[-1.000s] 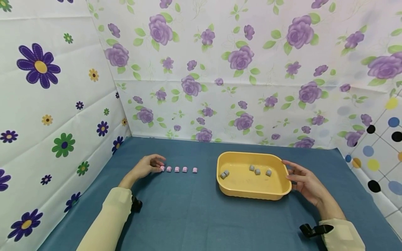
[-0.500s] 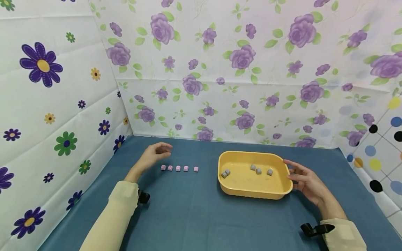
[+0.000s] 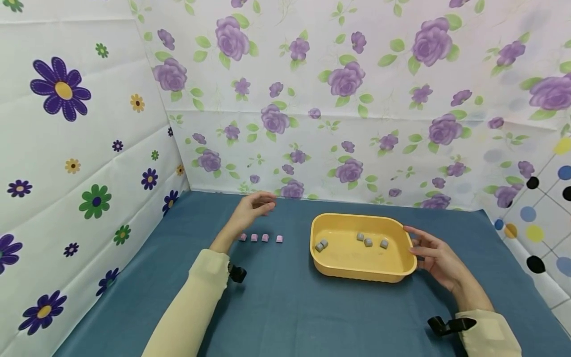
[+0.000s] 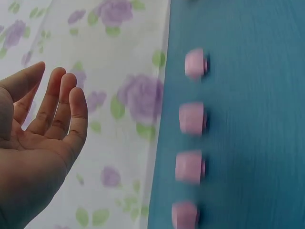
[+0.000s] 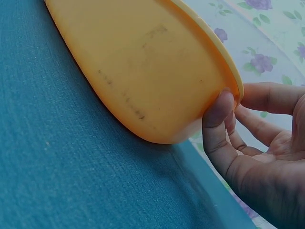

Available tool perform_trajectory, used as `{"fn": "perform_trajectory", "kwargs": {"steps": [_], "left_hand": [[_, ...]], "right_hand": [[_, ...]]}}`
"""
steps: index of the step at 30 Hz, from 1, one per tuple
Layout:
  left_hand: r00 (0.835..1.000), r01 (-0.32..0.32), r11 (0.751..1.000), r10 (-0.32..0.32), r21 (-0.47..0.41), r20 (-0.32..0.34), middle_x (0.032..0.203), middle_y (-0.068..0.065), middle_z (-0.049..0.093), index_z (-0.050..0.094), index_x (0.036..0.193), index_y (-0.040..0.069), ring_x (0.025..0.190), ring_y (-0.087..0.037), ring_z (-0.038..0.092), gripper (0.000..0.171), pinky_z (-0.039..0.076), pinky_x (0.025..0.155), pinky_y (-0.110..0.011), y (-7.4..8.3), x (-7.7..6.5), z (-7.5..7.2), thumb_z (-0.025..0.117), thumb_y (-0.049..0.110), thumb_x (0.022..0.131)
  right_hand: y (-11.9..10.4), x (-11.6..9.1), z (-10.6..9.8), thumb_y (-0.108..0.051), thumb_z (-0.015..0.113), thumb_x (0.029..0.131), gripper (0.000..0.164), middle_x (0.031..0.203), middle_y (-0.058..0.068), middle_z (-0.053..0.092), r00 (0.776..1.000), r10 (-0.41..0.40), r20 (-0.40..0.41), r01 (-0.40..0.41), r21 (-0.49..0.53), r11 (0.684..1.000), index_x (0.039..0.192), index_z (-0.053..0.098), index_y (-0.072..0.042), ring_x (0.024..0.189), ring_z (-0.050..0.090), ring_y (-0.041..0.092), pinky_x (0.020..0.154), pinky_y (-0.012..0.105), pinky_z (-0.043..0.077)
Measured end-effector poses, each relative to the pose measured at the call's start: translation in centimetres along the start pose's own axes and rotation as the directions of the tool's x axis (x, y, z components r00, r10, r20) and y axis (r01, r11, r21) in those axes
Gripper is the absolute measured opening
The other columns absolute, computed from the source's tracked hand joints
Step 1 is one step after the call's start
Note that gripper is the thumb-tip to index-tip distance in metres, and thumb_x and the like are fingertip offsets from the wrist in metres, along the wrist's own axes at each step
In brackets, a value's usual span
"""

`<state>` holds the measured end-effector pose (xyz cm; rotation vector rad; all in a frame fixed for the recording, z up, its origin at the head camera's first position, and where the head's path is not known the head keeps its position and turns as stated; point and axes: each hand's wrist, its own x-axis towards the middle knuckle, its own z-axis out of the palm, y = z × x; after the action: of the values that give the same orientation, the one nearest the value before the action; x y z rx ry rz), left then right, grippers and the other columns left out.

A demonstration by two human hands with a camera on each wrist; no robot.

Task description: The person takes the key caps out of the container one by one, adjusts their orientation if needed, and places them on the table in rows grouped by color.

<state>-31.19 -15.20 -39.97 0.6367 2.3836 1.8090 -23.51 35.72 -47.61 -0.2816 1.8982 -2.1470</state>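
Observation:
Several small pink keycap-like pieces [image 3: 265,238] stand in a row on the blue cloth; the left forearm hides the row's far left end. My left hand [image 3: 247,213] hovers behind and above them, fingers loosely bent and holding nothing. In the left wrist view this hand [image 4: 47,138] is apart from the pink pieces [image 4: 192,118]. A yellow plastic tub [image 3: 357,273] sits right of the row, with several grey keycap-like pieces [image 3: 368,242] inside. My right hand [image 3: 439,263] pinches the tub's right rim between thumb and fingers; the right wrist view shows the thumb [image 5: 219,114] against its side.
Blue cloth [image 3: 285,307] covers the table. Flowered white sheets [image 3: 285,99] rise behind and to the left, and a dotted sheet [image 3: 548,248] borders the right. Black camera mounts [image 3: 237,273] sit at both wrists.
My left hand has let go of the leftmost pink piece, lifted, and moved right and back over the row. The right hand stays on the tub's rim.

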Motion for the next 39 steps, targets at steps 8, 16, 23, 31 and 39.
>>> {"fn": "perform_trajectory", "kwargs": {"steps": [8, 16, 23, 31, 39], "left_hand": [[0.998, -0.046, 0.998, 0.048, -0.046, 0.049, 0.123, -0.02, 0.061, 0.059, 0.129, 0.002, 0.112, -0.037, 0.06, 0.03, 0.05, 0.094, -0.048, 1.3, 1.5, 4.1, 0.058, 0.01, 0.1], [0.99, -0.085, 0.992, 0.095, -0.092, 0.102, 0.123, -0.015, 0.062, 0.059, 0.132, 0.004, 0.113, -0.036, 0.06, 0.036, 0.054, 0.09, -0.037, 0.3, 3.9, 7.4, 0.06, 0.022, 0.1], [0.983, -0.099, 0.988, 0.116, -0.117, 0.146, 0.122, -0.01, 0.062, 0.06, 0.13, 0.01, 0.113, -0.039, 0.059, 0.032, 0.051, 0.092, -0.049, 0.8, 4.7, 9.6, 0.055, 0.025, 0.103], [0.978, -0.076, 0.99, 0.098, -0.123, 0.184, 0.118, -0.007, 0.063, 0.061, 0.129, 0.012, 0.106, -0.03, 0.063, 0.029, 0.052, 0.093, -0.045, 1.5, 5.6, 12.1, 0.054, 0.022, 0.103], [0.965, -0.104, 0.982, 0.138, -0.157, 0.222, 0.113, -0.007, 0.064, 0.06, 0.129, 0.007, 0.097, -0.017, 0.064, 0.03, 0.054, 0.089, -0.037, 2.9, 6.8, 15.1, 0.054, 0.019, 0.103]], "right_hand": [[0.1, 0.0, 0.0, -0.001, 0.052, 0.1, 0.064, 0.113, 0.011, 0.053, 1.0, 0.006, -0.005, -0.005, 0.002, 1.0, 0.156, 0.021, -0.005, 0.098, 0.065, 0.021, 0.077, 0.044, 0.058], [0.2, 0.0, 0.0, 0.0, 0.051, 0.101, 0.064, 0.112, 0.01, 0.053, 1.0, 0.003, -0.001, -0.003, 0.003, 1.0, 0.156, 0.021, -0.005, 0.097, 0.066, 0.021, 0.076, 0.043, 0.058], [0.2, 0.1, 0.2, 0.0, 0.051, 0.101, 0.063, 0.112, 0.01, 0.052, 1.0, 0.002, -0.003, -0.002, 0.003, 1.0, 0.156, 0.022, -0.005, 0.096, 0.065, 0.02, 0.075, 0.042, 0.058], [0.2, 0.2, 0.3, 0.001, 0.049, 0.101, 0.063, 0.113, 0.01, 0.053, 1.0, 0.003, 0.004, -0.003, 0.01, 1.0, 0.156, 0.021, -0.005, 0.098, 0.065, 0.021, 0.076, 0.043, 0.058], [-0.1, 0.0, 0.3, 0.0, 0.05, 0.101, 0.062, 0.113, 0.008, 0.052, 1.0, 0.002, -0.004, -0.002, -0.004, 1.0, 0.156, 0.021, -0.006, 0.097, 0.065, 0.019, 0.076, 0.042, 0.058]]}}
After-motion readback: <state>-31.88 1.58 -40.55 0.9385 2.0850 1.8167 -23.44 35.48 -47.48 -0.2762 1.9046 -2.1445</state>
